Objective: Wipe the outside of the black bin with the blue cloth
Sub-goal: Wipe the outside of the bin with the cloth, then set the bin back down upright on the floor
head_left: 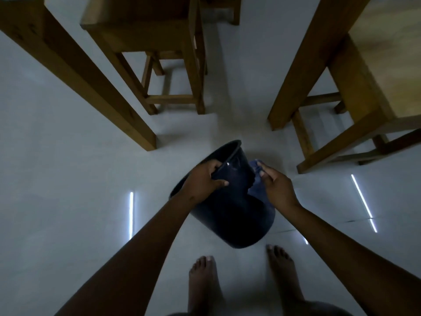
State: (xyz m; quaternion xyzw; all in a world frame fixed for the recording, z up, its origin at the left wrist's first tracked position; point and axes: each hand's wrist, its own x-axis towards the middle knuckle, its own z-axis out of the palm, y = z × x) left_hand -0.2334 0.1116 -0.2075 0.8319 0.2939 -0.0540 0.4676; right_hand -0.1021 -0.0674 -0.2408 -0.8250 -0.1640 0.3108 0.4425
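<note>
The black bin [234, 215] is held tilted above the white floor, its open mouth turned up and to the left, its base toward me. My left hand [205, 179] grips the bin's rim, fingers curled inside the mouth and thumb on the outer wall. My right hand [276, 185] holds the blue cloth [256, 179], bunched against the bin's right outer side. Part of the cloth is hidden under that hand.
The glossy white floor [68, 179] reflects strip lights. A wooden stool [168, 65] stands ahead, a table leg [79, 76] slants at the left, and a wooden bench or table [364, 87] fills the right. My bare feet [205, 281] stand just below the bin.
</note>
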